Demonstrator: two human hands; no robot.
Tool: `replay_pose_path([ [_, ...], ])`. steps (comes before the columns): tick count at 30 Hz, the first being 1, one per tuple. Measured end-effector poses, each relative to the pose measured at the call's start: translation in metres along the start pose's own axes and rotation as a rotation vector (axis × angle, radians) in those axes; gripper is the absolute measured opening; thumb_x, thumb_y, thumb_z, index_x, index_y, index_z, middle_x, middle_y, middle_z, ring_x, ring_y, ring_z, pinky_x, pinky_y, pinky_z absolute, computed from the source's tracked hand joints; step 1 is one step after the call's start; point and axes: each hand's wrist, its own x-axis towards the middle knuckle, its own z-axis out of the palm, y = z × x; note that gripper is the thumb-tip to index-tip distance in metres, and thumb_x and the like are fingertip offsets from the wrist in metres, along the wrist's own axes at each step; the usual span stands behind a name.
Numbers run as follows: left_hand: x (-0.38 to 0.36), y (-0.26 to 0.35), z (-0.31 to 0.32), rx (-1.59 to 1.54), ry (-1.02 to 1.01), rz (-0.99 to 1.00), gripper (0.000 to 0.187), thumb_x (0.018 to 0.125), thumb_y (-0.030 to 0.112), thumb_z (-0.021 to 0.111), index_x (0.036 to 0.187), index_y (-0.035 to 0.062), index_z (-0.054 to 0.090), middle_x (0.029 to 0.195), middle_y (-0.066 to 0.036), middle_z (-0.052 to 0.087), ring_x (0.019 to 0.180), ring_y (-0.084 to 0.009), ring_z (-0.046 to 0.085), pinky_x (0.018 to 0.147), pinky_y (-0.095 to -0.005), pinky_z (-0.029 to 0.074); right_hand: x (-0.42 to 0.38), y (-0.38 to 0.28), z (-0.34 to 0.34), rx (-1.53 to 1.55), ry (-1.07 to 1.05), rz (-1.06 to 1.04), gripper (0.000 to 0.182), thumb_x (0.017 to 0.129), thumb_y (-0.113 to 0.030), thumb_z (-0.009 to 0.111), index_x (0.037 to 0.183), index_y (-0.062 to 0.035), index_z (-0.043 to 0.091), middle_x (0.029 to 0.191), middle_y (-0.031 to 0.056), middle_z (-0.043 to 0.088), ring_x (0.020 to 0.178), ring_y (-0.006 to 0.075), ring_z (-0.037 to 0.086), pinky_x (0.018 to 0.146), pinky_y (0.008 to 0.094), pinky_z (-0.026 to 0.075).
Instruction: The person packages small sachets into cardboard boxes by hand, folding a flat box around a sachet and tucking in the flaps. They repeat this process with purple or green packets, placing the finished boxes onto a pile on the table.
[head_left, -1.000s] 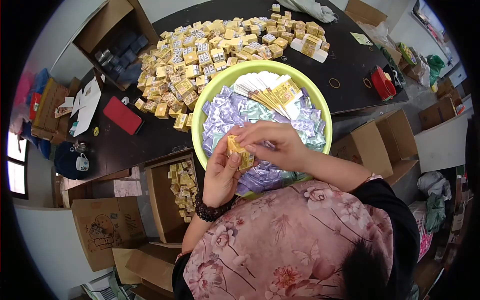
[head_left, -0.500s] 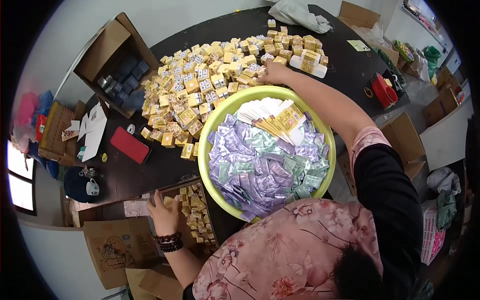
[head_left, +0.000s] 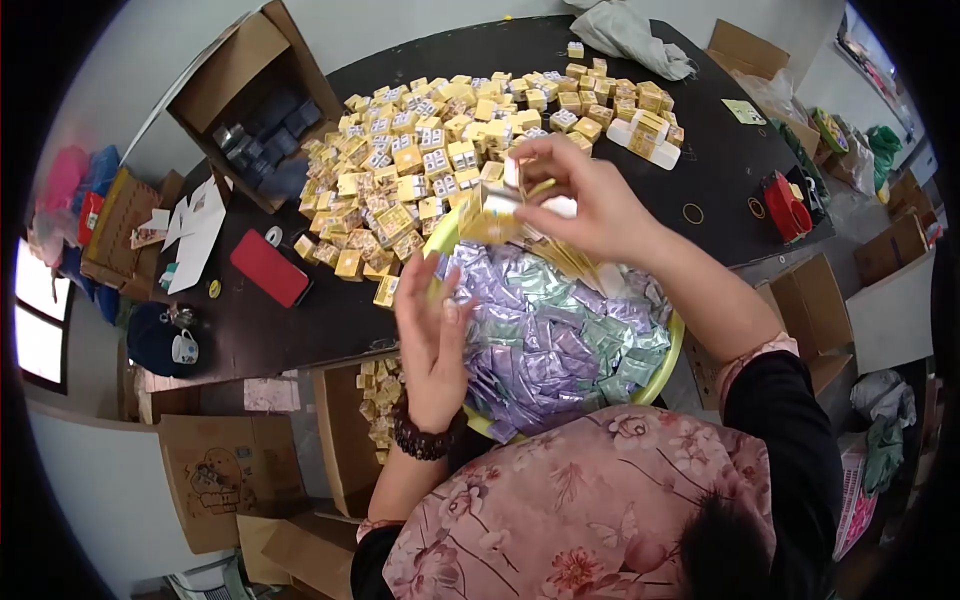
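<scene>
Right hand (head_left: 595,208) back from the pile, fingers pinching a blurred yellow carton (head_left: 487,220) over the basin (head_left: 673,358) at the surface's (head_left: 340,325) near edge; left hand (head_left: 436,350) up too, fingers wide, seemingly empty.

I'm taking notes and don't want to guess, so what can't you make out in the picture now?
All in the head view:
- Print on the yellow box in the right hand: blurred.
- Fanned cards: partly behind the right hand and that box.
- Green tub's rim: partly behind the left hand and floral top.
- Low carton: partly behind the left arm.
- Upper-left carton's contents: too dark to identify.
</scene>
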Motion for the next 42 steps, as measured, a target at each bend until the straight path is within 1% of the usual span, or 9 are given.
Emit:
replay_pose_path([
  [2,0.005,0.008,0.004,-0.561,-0.157,-0.34,0.054,0.103,0.02,0.037,0.15,0.0139,0.009,0.138,-0.016,0.043,0.122,-0.0273,0.052,0.099,-0.045,0.045,-0.025,-0.017,0.022,-0.042,-0.02,-0.099,0.047,0.082,-0.006,0.071,0.124,-0.002,0.051,0.103,0.0105,0.062,0.097,0.0178,0.064,0.087,0.029,0.053],
  [3,0.002,0.011,0.006,-0.667,-0.182,-0.392,0.05,0.104,0.023,0.035,0.149,0.0146,0.013,0.138,-0.016,0.043,0.12,-0.0275,0.053,0.099,-0.0467,0.046,-0.033,-0.025,0.027,-0.123,-0.034,-0.138,0.044,0.081,-0.004,0.071,0.121,-0.0016,0.055,0.106,0.0112,0.063,0.098,0.0186,0.064,0.085,0.0301,0.053],
  [6,-0.007,0.002,0.004,-0.64,-0.128,-0.312,0.046,0.102,0.017,0.039,0.144,0.0135,0.021,0.133,-0.014,0.047,0.118,-0.0256,0.054,0.1,-0.0455,0.046,-0.046,-0.02,0.04,-0.159,-0.02,-0.372,0.038,0.078,-0.002,0.07,0.114,-0.0038,0.062,0.11,0.0129,0.062,0.098,0.0248,0.063,0.083,0.0338,0.052],
  [10,-0.02,0.002,0.0,-0.641,-0.104,-0.338,0.044,0.101,0.014,0.04,0.142,0.0121,0.023,0.132,-0.014,0.048,0.117,-0.0254,0.055,0.1,-0.0447,0.046,-0.057,-0.019,0.048,-0.075,-0.032,-0.405,0.036,0.078,0.0,0.068,0.114,-0.0045,0.063,0.113,0.0136,0.061,0.098,0.0274,0.061,0.083,0.0349,0.051],
  [15,-0.025,0.011,-0.005,-0.72,-0.199,-0.366,0.042,0.1,0.011,0.043,0.139,0.0075,0.028,0.132,-0.015,0.047,0.118,-0.0256,0.055,0.102,-0.0429,0.045,-0.059,-0.027,0.046,-0.029,-0.108,-0.443,0.032,0.079,0.003,0.064,0.11,-0.0044,0.063,0.116,0.0143,0.059,0.099,0.0267,0.06,0.082,0.034,0.051],
  [18,-0.026,0.011,-0.007,-0.661,-0.218,-0.379,0.042,0.099,0.01,0.045,0.138,0.0061,0.03,0.132,-0.015,0.046,0.119,-0.0257,0.054,0.105,-0.0431,0.043,-0.061,-0.026,0.043,0.046,-0.133,-0.366,0.03,0.079,0.004,0.064,0.108,-0.0051,0.063,0.115,0.0144,0.058,0.1,0.0268,0.06,0.082,0.0333,0.051],
  [28,-0.029,0.008,-0.004,-0.64,-0.202,-0.396,0.044,0.097,0.009,0.05,0.137,0.0057,0.032,0.131,-0.012,0.047,0.12,-0.0251,0.052,0.105,-0.0426,0.043,-0.063,-0.022,0.034,-0.053,-0.128,-0.436,0.03,0.078,0.005,0.062,0.107,-0.0044,0.063,0.115,0.0157,0.057,0.103,0.0298,0.059,0.086,0.0357,0.049],
  [37,-0.029,0.011,0.002,-0.493,-0.183,-0.259,0.044,0.097,0.009,0.051,0.137,0.0036,0.033,0.13,-0.011,0.047,0.12,-0.0226,0.052,0.103,-0.0402,0.044,-0.066,-0.023,0.037,-0.084,-0.153,-0.414,0.032,0.079,0.008,0.06,0.109,-0.0031,0.06,0.121,0.0175,0.056,0.105,0.0317,0.059,0.087,0.0374,0.049],
  [42,-0.029,0.007,0.003,-0.34,-0.192,-0.169,0.048,0.097,0.006,0.052,0.141,0.0021,0.032,0.138,-0.01,0.042,0.119,-0.018,0.05,0.101,-0.0341,0.045,-0.076,-0.017,0.054,0.079,-0.038,-0.329,0.031,0.084,0.011,0.053,0.112,-0.0009,0.058,0.132,0.0224,0.053,0.125,0.0372,0.05,0.102,0.0432,0.042],
])
